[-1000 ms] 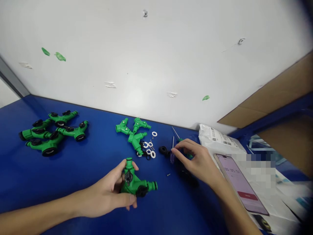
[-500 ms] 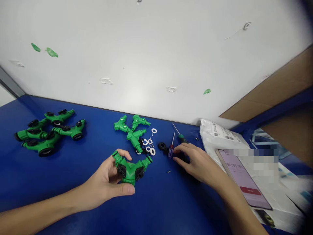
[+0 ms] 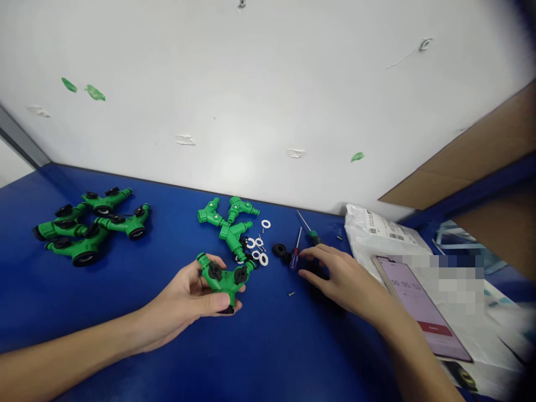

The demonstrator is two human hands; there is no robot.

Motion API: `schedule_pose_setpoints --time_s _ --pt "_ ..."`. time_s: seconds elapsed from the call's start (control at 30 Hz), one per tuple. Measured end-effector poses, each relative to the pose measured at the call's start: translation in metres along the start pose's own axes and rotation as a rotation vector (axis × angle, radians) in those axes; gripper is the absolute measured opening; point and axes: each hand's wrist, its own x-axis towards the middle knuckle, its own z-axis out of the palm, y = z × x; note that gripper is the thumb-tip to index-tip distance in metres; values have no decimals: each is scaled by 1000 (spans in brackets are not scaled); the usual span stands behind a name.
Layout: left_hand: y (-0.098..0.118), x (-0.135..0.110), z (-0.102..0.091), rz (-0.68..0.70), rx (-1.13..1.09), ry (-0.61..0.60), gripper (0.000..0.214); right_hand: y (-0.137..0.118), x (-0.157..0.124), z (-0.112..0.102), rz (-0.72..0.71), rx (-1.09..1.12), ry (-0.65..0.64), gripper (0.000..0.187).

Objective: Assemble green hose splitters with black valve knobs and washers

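Observation:
My left hand is closed around a green Y-shaped hose splitter with two black valve knobs, its two outlets pointing up and away. My right hand rests by a screwdriver with a purple handle; thumb and fingers are apart and hold nothing that I can see. Just beyond lies a second screwdriver with a green handle. Black rings sit left of the purple handle. A small screw lies between my hands. White washers and more screws are scattered behind the held splitter.
Several green splitters with black knobs are grouped at the left. Three green splitter bodies without knobs lie near the white wall. At the right, a phone showing a timer rests on white plastic packaging.
My left hand has turned the hose splitter, so its knobs now face me and the thumb lies across its base. My right hand has barely moved. The view has shifted slightly.

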Motion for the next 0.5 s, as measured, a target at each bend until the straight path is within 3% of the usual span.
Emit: schedule_pose_setpoints --time_s 0.17,0.3,0.37,0.5 --pt "23 4 0 21 16 28 48 6 1 4 -21 11 11 28" --pt "53 13 -11 229 394 304 44 13 2 8 -53 27 28 29" --pt "67 16 -23 354 532 468 43 15 2 10 -68 26 31 29" --pt "87 21 -52 467 785 705 52 14 2 9 -70 19 18 29"
